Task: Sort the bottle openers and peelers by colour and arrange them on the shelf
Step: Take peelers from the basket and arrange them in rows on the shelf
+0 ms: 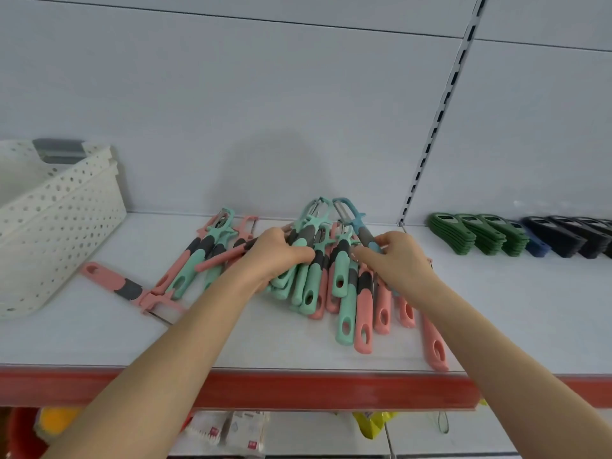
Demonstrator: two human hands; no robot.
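Observation:
A heap of mint-green and pink peelers (344, 293) with grey grips lies mid-shelf. My left hand (275, 256) grips a bundle of mint-green peelers (303, 286) at its left side. My right hand (394, 260) pinches the handle of a blue peeler (359, 226) at the heap's top right. A smaller mixed pile of pink and green peelers (205, 253) lies to the left, and one pink peeler (126, 288) lies apart near the basket. Green bottle openers (480, 236), a blue opener (538, 245) and black openers (569, 236) stand in rows at the right.
A white perforated basket (49, 233) stands at the shelf's left end. The shelf (231, 342) has a red front edge (265, 389). A slotted upright (437, 120) splits the back panel. Packaged goods show on the lower shelf.

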